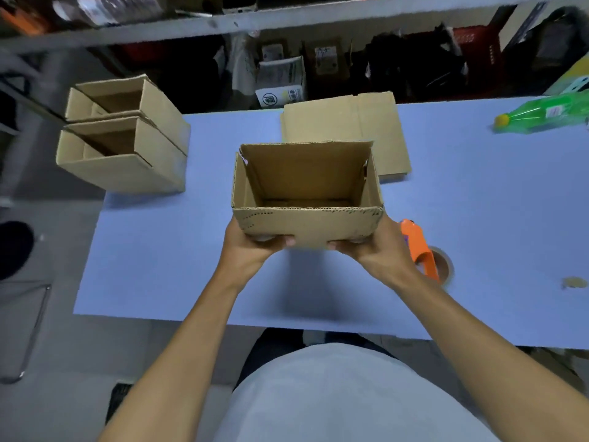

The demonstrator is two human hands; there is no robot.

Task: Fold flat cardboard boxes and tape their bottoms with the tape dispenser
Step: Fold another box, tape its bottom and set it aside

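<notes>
Both arms extended; left grip (255,247), right grip (369,250) curled, clutching.

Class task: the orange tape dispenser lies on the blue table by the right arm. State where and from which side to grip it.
Likely the orange handle of the tape dispenser, taken from above. It lies flat on the table, handle exposed, tape roll at its near end.

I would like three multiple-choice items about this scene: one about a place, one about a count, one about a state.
1. Where does the tape dispenser lie?
A. on the table, right of the hands
B. inside the held box
C. on the flat cardboard

2. How many folded boxes stand at the table's left end?
A. one
B. two
C. four

3. How is the held box carried?
A. by one hand
B. by both hands
C. by neither

Answers:
1 A, it lies behind the right hand.
2 B, near box and far box.
3 B, left hand also grips it.
</notes>
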